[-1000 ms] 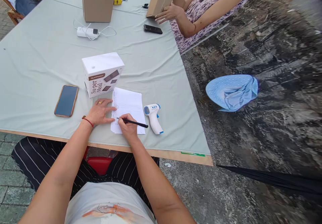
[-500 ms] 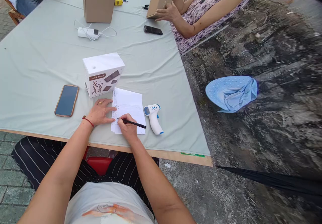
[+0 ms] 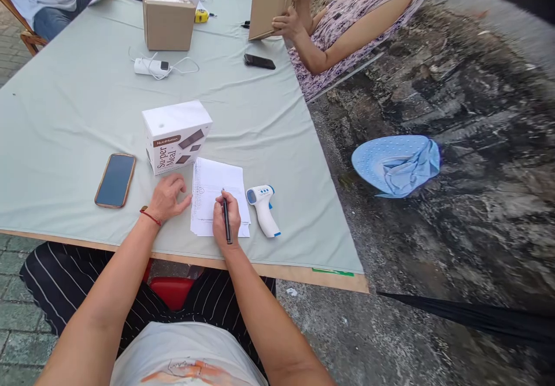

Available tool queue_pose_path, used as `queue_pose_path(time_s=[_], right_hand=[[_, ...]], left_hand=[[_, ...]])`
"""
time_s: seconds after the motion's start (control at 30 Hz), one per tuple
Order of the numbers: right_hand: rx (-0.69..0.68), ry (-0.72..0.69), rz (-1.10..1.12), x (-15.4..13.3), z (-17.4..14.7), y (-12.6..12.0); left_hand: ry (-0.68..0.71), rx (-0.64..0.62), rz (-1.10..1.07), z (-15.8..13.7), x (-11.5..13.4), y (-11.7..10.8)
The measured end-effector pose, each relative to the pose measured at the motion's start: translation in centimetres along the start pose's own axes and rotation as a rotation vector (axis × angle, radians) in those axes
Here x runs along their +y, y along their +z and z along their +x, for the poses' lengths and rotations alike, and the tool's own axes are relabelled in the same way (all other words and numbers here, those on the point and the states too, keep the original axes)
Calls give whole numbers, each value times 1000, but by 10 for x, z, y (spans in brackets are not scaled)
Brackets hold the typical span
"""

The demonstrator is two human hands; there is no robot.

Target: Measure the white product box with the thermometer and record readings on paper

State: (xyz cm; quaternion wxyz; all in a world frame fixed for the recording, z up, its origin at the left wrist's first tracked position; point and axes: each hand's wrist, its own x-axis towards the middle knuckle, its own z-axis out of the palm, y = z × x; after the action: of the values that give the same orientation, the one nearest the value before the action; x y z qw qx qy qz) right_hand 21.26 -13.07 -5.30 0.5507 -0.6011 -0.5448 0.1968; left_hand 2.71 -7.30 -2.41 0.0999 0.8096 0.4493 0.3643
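Observation:
My right hand (image 3: pixel 226 219) is closed round a black pen (image 3: pixel 226 221), its tip pointing away from me over the right half of a stack of white paper (image 3: pixel 217 172). Small handwriting runs down the left side of the top sheet. Left of the stack, my left hand (image 3: pixel 168 196) rests on the cloth, fingers loosely curled and a little apart, with the thumb by the paper's edge. Just behind stands a white Su-per Meal box (image 3: pixel 177 137). A white and blue infrared thermometer (image 3: pixel 263 208) lies right of the paper, and a smartphone (image 3: pixel 115 180) lies further left.
Farther back are a brown cardboard box (image 3: pixel 168 23), a white device with a cable (image 3: pixel 151 67), a yellow tape measure (image 3: pixel 201 16) and a black phone (image 3: pixel 259 61). A person at right holds another cardboard box (image 3: pixel 269 4). Beyond the table's right edge lies a blue hat (image 3: pixel 395 165).
My right hand has moved right across the paper, and the pen has swung from pointing left to pointing away from me. My left hand has drawn back left off the sheet, fingers curling.

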Motion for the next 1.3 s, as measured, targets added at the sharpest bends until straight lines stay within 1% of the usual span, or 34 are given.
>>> queue_pose_path(time_s=[0.1, 0.13, 0.17, 0.2, 0.23, 0.27, 0.33, 0.4, 0.43, 0.53, 0.6, 0.73, 0.83, 0.9, 0.97, 1.03, 1.1, 1.2, 1.3], right_hand=[[-22, -97, -40, 6, -1, 3], [-25, -111, -58, 8, -1, 4], [-31, -115, -77, 9, -1, 5], [-37, -112, -99, 11, -2, 6], [-42, -105, -123, 12, -2, 8], [-46, -94, -147, 14, -2, 9], [-54, -58, -181, 17, -2, 10], [-56, -17, -194, 19, -3, 11], [-56, 1, -194, 20, -3, 12], [-50, 24, -183, 19, -3, 12], [-41, 21, -169, 18, -2, 12], [-13, 29, -98, 18, -1, 12], [0, 76, 74, 18, 1, 12], [8, 124, 184, 16, 4, 10], [32, 163, 226, 13, 9, 6], [55, 186, 215, 11, 15, 0], [40, 197, 169, 11, 22, -6], [-63, 183, 23, 14, 27, -13], [-168, 98, -134, 18, 24, -16]], left_hand=[[-206, 438, 19, -1, -8, -3], [-279, 544, 11, 0, -12, -4], [-343, 610, -14, 2, -17, -5], [-394, 635, -58, 4, -21, -6], [-432, 622, -119, 6, -26, -7], [-459, 580, -188, 9, -30, -7], [-487, 462, -299, 14, -37, -5], [-508, 374, -309, 19, -41, -3], [-521, 355, -278, 21, -42, -3], [-559, 362, -166, 24, -41, -2], [-553, 375, -147, 24, -40, -2], [-527, 410, -187, 21, -38, -4], [-520, 466, -211, 19, -35, -5], [-490, 491, -270, 18, -32, -6], [-439, 497, -374, 18, -27, -8], [-395, 494, -483, 16, -23, -10], [-388, 483, -569, 15, -19, -14], [-418, 428, -661, 15, -16, -19], [-425, 337, -695, 15, -15, -20]])
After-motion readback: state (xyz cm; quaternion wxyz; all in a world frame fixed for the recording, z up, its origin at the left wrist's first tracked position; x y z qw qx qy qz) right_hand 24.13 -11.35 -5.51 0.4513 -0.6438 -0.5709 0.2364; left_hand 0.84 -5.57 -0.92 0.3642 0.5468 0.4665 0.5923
